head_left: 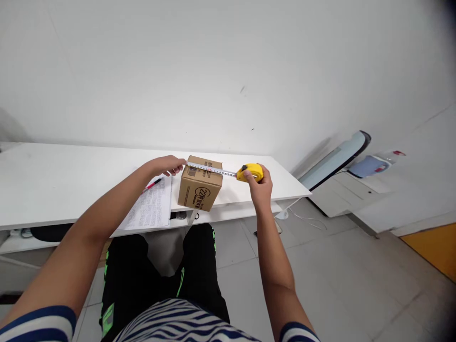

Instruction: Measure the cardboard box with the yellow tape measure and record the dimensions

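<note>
A brown cardboard box (201, 183) with dark printing rests on the white desk (89, 180). Across its top stretches the blade of a yellow tape measure (253, 171), running from the box's left edge out past its right edge. My left hand (168, 165) pinches the blade's free end at the left edge of the box. To the right of the box, my right hand (261, 185) is wrapped round the tape measure's case, held off the box.
A sheet of written paper (153, 204) lies left of the box, with a red and black pen (152, 185) on it. On the right stand a white cabinet (342, 192) and a clear bottle (390, 156). The wall (213, 71) rises behind the desk.
</note>
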### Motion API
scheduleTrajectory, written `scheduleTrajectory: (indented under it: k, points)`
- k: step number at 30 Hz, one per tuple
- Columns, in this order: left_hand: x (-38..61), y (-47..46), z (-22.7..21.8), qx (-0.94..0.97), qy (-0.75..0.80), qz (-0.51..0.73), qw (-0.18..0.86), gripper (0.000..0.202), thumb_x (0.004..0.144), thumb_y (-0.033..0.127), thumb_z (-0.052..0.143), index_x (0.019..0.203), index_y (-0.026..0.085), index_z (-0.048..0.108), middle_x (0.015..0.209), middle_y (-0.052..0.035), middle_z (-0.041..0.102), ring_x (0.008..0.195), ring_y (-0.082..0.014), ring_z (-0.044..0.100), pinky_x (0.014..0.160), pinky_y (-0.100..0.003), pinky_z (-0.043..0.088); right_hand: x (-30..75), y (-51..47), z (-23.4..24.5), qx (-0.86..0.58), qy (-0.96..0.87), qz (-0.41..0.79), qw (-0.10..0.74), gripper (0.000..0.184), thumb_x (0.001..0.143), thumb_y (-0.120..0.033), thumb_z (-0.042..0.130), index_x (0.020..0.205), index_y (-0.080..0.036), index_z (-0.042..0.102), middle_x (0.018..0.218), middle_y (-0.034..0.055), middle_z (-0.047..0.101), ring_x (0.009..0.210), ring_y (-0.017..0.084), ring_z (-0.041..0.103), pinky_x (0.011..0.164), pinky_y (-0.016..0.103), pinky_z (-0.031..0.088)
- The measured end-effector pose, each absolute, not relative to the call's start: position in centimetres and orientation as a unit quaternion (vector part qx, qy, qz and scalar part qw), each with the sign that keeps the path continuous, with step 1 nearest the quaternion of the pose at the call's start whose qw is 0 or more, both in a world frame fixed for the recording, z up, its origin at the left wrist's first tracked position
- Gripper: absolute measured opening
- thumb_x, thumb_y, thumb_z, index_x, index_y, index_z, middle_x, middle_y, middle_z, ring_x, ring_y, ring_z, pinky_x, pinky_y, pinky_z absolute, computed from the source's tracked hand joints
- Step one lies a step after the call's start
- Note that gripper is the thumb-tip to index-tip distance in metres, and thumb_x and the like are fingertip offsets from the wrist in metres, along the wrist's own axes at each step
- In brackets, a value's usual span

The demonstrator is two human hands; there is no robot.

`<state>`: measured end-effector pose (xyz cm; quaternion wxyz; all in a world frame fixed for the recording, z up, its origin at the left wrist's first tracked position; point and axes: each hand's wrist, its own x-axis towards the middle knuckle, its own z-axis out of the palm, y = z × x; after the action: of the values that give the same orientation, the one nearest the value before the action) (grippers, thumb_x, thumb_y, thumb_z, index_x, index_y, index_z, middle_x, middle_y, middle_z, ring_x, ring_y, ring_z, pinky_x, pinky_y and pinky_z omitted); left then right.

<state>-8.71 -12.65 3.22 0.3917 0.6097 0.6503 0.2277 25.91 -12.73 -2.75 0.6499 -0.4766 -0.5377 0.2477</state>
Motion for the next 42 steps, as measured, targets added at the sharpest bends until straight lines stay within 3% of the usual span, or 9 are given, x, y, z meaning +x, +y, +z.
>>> scheduleTrajectory:
  k: [5, 19, 25, 27, 31, 35, 38, 40, 42]
  points:
    - [-7.6, -13.2, 2.4, 0.628, 0.639, 0.222, 0.386, 0.037, 0.077, 0.058, 0.071, 0.079, 0.022, 0.064, 0.094, -0.009, 0.07, 0.077, -0.0216, 0.063, 0.072, -0.036, 0.048, 22.9, -12.8, -3.5, -0.474, -0.583, 0.268, 0.604, 0.074, 0.07, -0.063, 0.08, 0.128, -0.021, 0.063, 0.127, 0.0112, 0.07, 0.109, 0.026, 0.066, 0.097, 0.042, 0.056]
    - [-8.1, -15.0, 3.7, 0.644, 0.556, 0.395, 0.348, 0.038, 0.094, 0.043, 0.066, 0.066, 0.019, 0.059, 0.072, -0.0052, 0.066, 0.067, -0.0147, 0.057, 0.077, -0.035, 0.048, 22.6, -14.3, -2.8, -0.418, -0.55, 0.202, 0.695, 0.072, 0.073, -0.063, 0.081, 0.128, -0.023, 0.056, 0.131, 0.0108, 0.061, 0.113, 0.026, 0.065, 0.096, 0.043, 0.058]
    - [-7.5, -22.8, 3.8, 0.622, 0.389, 0.435, 0.522, 0.045, 0.097, 0.053, 0.064, 0.066, 0.021, 0.056, 0.053, 0.0043, 0.041, 0.049, -0.0098, 0.044, 0.066, -0.035, 0.056, 16.5, -22.9, -4.6, -0.275, -0.613, 0.21, 0.711, 0.057, 0.085, -0.062, 0.077, 0.121, -0.03, 0.046, 0.116, 0.0066, 0.06, 0.107, 0.024, 0.068, 0.09, 0.043, 0.062]
    - [-7.2, -25.5, 1.4, 0.631, 0.386, 0.375, 0.559, 0.048, 0.092, 0.064, 0.067, 0.072, 0.02, 0.063, 0.055, 0.0034, 0.048, 0.051, -0.0109, 0.049, 0.064, -0.033, 0.055, 13.8, -25.2, -6.1, -0.229, -0.646, 0.241, 0.687, 0.055, 0.086, -0.056, 0.079, 0.122, -0.032, 0.044, 0.119, 0.0077, 0.062, 0.112, 0.024, 0.068, 0.095, 0.045, 0.061]
    - [-7.3, -29.4, -4.7, 0.543, 0.435, 0.411, 0.589, 0.066, 0.086, 0.083, 0.061, 0.103, 0.02, 0.073, 0.09, -0.0062, 0.074, 0.088, -0.0199, 0.069, 0.085, -0.034, 0.057, 9.6, -26.4, -9.5, -0.194, -0.684, 0.235, 0.663, 0.055, 0.087, -0.044, 0.082, 0.127, -0.032, 0.046, 0.123, 0.0088, 0.064, 0.115, 0.025, 0.068, 0.097, 0.046, 0.059]
    - [-8.9, -30.1, -7.9, 0.353, 0.421, 0.515, 0.658, 0.068, 0.084, 0.082, 0.065, 0.105, 0.018, 0.072, 0.091, -0.0078, 0.077, 0.084, -0.0203, 0.074, 0.076, -0.03, 0.061, 7.1, -24.8, -11.3, -0.218, -0.805, 0.217, 0.507, 0.062, 0.091, -0.056, 0.074, 0.141, -0.029, 0.049, 0.14, 0.0166, 0.063, 0.134, 0.033, 0.06, 0.112, 0.056, 0.05]
    - [-11.8, -27.7, -7.3, 0.263, 0.447, 0.614, 0.595, 0.042, 0.094, 0.058, 0.069, 0.1, 0.017, 0.07, 0.083, -0.0036, 0.075, 0.068, -0.0134, 0.07, 0.059, -0.022, 0.056, 5.8, -22.5, -10.7, -0.23, -0.886, 0.219, 0.338, 0.086, 0.092, -0.069, 0.064, 0.161, -0.026, 0.036, 0.171, 0.0183, 0.037, 0.163, 0.04, 0.025, 0.126, 0.065, 0.031]
    - [-14.4, -24.9, -6.0, 0.249, 0.474, 0.643, 0.547, 0.028, 0.098, 0.043, 0.069, 0.096, 0.015, 0.068, 0.08, -0.0022, 0.072, 0.064, -0.0115, 0.068, 0.052, -0.019, 0.052, 4.9, -20.6, -9.6, -0.27, -0.893, 0.216, 0.288, 0.085, 0.099, -0.064, 0.053, 0.168, -0.021, 0.026, 0.177, 0.0178, 0.024, 0.166, 0.038, 0.014, 0.128, 0.062, 0.03]
    - [-16.8, -21.7, -4.7, 0.249, 0.502, 0.669, 0.489, 0.021, 0.098, 0.035, 0.069, 0.094, 0.015, 0.066, 0.08, -0.0018, 0.071, 0.065, -0.0111, 0.068, 0.053, -0.018, 0.053, 3.9, -18.8, -8.5, -0.337, -0.887, 0.185, 0.256, 0.067, 0.108, -0.045, 0.037, 0.168, -0.015, 0.025, 0.173, 0.021, 0.031, 0.162, 0.035, 0.028, 0.124, 0.056, 0.037]
